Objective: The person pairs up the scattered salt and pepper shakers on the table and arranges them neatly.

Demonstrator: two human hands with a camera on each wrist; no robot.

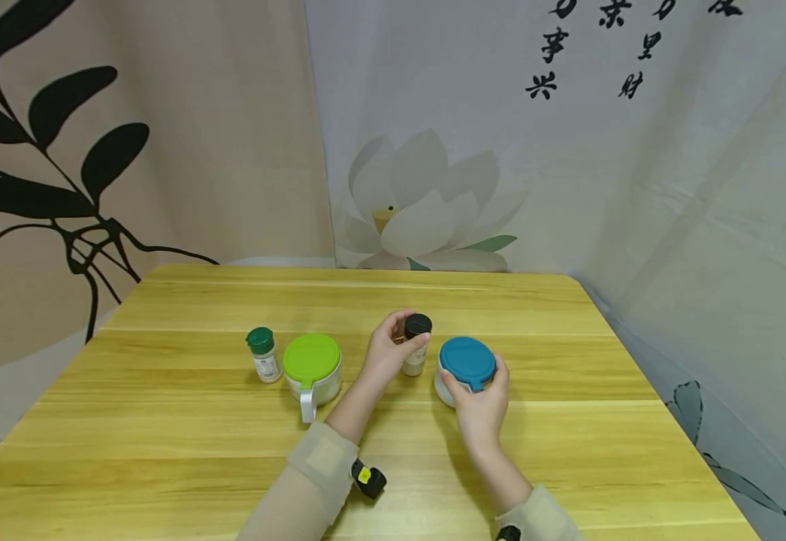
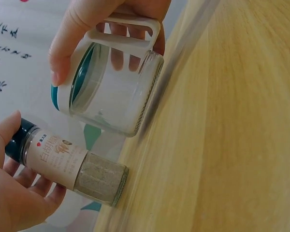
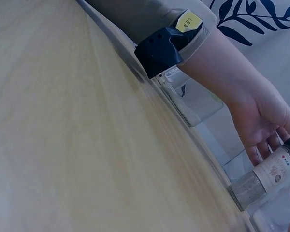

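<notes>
My left hand (image 1: 386, 353) grips a spice bottle (image 2: 55, 159) with a black cap, a printed label and grey-brown powder inside. Its fingers and thumb are around the cap and upper part, and its base is close over the table. To the right, my right hand (image 1: 484, 409) holds a clear seasoning jar (image 2: 113, 92) with a blue lid (image 1: 467, 361). The thumb lies along the lid's edge, and the other fingers show behind the jar's handle (image 2: 128, 31). Jar and bottle stand side by side, a small gap between them in the head view.
Left of my left forearm stands a similar jar with a green lid (image 1: 312, 359), its handle towards me. Beside it is a small green-capped bottle (image 1: 264, 357). The wooden table (image 1: 183, 451) ends at a printed cloth backdrop (image 1: 433, 98). A black wrist camera (image 1: 369, 479) hangs on my left sleeve.
</notes>
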